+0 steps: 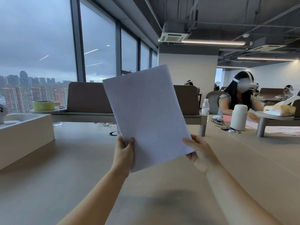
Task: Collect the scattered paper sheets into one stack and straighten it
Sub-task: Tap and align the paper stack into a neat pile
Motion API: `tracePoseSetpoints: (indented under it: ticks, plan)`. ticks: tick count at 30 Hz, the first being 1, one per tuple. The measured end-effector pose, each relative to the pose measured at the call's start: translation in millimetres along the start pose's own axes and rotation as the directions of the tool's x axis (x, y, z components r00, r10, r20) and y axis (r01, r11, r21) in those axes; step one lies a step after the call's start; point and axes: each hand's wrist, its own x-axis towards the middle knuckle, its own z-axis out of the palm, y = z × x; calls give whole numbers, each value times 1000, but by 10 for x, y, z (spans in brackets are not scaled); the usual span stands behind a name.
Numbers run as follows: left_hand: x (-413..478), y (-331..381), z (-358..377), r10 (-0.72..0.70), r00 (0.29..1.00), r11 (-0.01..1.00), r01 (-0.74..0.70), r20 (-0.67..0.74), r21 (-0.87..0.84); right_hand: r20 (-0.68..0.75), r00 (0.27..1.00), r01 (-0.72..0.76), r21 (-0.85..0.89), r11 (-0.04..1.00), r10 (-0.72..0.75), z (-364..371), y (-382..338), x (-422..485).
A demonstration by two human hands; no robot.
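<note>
A stack of white paper sheets (147, 114) is held up in the air above the beige table (68, 172), tilted with its top leaning left. My left hand (124, 153) grips the stack's lower left edge, thumb on the front. My right hand (200, 153) holds the lower right corner, fingers behind the sheets. The edges of the sheets look roughly even. No loose sheets show on the table in front of me.
A pale box (24, 135) stands at the left, with a green tape roll (43, 105) on a shelf behind it. To the right sit a white flask (239, 116), a water bottle (205, 108), cables, and a person (235, 98) at the neighbouring seat.
</note>
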Motion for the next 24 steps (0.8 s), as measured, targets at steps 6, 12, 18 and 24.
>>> tracePoseSetpoints:
  ticks: [6, 12, 18, 24]
  plan:
    - [-202, -69, 376, -107, 991, 929, 128, 78, -347, -27, 999, 51, 260, 964, -46, 447, 240, -70]
    - [-48, -78, 13, -174, 974, 846, 222, 143, -485, -129, 983, 144, 122, 982, -128, 326, 77, -47]
    - [301, 144, -810, -199, 971, 974, 211, 132, -82, -61, 987, 142, -123, 982, -151, -99, -49, -24]
    - [322, 185, -663, -146, 951, 945, 52, 273, 323, -28, 978, 191, -306, 933, -209, -55, -62, 79]
